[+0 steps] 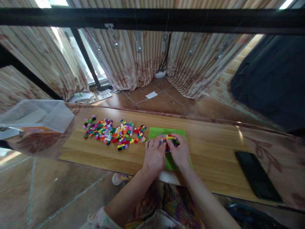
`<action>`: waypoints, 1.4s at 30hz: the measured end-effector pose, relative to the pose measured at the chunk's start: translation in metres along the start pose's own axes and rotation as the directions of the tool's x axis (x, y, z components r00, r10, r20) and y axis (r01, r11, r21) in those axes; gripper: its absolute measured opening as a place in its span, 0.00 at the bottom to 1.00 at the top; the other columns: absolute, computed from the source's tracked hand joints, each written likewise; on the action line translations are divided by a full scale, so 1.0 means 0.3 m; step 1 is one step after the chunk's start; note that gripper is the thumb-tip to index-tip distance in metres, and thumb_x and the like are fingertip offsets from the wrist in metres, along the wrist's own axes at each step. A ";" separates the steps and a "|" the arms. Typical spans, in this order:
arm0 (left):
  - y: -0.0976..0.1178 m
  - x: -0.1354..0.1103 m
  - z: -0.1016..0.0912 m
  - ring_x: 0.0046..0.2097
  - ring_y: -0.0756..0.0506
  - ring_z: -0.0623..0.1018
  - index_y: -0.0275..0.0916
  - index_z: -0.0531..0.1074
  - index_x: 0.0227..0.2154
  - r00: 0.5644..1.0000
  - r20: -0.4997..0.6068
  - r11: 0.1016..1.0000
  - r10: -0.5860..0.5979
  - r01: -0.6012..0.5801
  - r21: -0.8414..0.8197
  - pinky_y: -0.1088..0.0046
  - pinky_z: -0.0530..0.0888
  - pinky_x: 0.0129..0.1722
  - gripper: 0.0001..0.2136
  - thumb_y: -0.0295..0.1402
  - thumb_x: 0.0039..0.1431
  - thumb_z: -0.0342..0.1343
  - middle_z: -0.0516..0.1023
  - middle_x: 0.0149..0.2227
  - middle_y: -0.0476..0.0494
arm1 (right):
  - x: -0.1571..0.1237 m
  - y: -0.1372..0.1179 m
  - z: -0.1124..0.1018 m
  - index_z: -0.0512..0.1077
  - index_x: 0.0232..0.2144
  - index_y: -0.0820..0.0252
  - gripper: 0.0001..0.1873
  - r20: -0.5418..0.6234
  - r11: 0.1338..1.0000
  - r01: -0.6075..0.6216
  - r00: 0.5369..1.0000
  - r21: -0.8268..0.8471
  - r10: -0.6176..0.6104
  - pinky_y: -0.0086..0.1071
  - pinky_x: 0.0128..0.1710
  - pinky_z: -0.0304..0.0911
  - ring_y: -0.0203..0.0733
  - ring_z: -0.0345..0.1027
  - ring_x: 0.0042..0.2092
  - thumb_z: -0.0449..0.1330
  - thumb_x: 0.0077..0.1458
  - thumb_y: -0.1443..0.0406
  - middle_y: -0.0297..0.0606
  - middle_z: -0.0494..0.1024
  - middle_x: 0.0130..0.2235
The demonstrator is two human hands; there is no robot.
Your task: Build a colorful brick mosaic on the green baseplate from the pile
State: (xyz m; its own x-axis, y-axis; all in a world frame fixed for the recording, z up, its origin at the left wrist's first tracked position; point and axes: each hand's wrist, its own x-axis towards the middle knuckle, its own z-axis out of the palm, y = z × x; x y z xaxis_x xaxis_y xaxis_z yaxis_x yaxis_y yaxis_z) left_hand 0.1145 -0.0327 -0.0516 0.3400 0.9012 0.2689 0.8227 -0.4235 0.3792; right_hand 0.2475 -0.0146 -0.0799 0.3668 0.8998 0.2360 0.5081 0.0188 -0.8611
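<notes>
A green studded baseplate (172, 163) lies on the wooden board in front of me. Several multicoloured toy bricks joined into a small build (169, 137) sit on it, partly covered by my fingers. My left hand (154, 156) is closed against the left side of this build, its fingers bent. From the right, my right hand (179, 153) grips the same build with thumb and fingers. Whether a single loose brick is between the fingertips cannot be made out. Left of the baseplate lies a spread pile of loose toy bricks (102, 129) in many colours.
The wooden board (214, 143) rests on a patterned cloth. A translucent plastic bin (47, 116) stands at the far left. On the right lies a black phone-like slab (257, 175). A dark bar (152, 19) crosses the view above, before striped curtains (133, 60).
</notes>
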 end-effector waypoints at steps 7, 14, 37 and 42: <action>-0.019 -0.035 -0.034 0.55 0.39 0.68 0.40 0.71 0.48 0.996 -0.085 0.999 0.024 -0.026 -0.024 0.53 0.65 0.56 0.14 0.29 0.61 0.47 0.69 0.57 0.39 | 0.008 0.001 0.000 0.74 0.44 0.61 0.20 0.035 0.999 0.041 0.999 -0.013 -0.041 0.46 0.53 0.61 0.48 0.67 0.48 0.60 0.51 0.57 0.47 0.76 0.45; -0.222 -0.175 -0.113 0.55 0.40 0.70 0.38 0.71 0.48 0.974 -0.220 0.999 -0.047 0.042 -0.029 0.57 0.68 0.56 0.14 0.27 0.61 0.48 0.72 0.53 0.37 | -0.006 0.015 -0.085 0.72 0.48 0.61 0.25 -0.014 0.998 -0.002 1.000 0.058 0.003 0.41 0.44 0.66 0.46 0.68 0.47 0.55 0.56 0.51 0.48 0.74 0.48; -0.422 -0.291 -0.160 0.47 0.42 0.74 0.39 0.75 0.43 0.872 -0.348 0.938 -0.345 0.331 -0.101 0.62 0.73 0.49 0.12 0.28 0.59 0.50 0.75 0.43 0.39 | -0.343 -0.106 -0.025 0.74 0.41 0.56 0.11 0.383 0.965 0.254 0.887 0.064 -0.259 0.35 0.45 0.66 0.42 0.72 0.43 0.52 0.61 0.65 0.39 0.78 0.41; -0.488 -0.223 -0.167 0.48 0.41 0.73 0.38 0.74 0.41 0.820 -0.396 0.910 -0.413 0.391 -0.139 0.61 0.71 0.50 0.13 0.26 0.59 0.46 0.75 0.43 0.39 | -0.286 -0.200 0.149 0.74 0.41 0.57 0.11 0.474 0.932 0.359 0.814 0.044 -0.335 0.35 0.43 0.65 0.42 0.70 0.41 0.52 0.60 0.67 0.39 0.77 0.38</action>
State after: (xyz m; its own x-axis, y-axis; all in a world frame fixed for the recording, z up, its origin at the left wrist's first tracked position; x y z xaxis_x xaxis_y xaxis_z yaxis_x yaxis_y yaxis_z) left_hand -0.0516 -0.0356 -0.0808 -0.2418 0.8772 0.4147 0.8182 -0.0454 0.5731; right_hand 0.1508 -0.0734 -0.0684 -0.2416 0.9328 0.2674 0.5708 0.3594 -0.7382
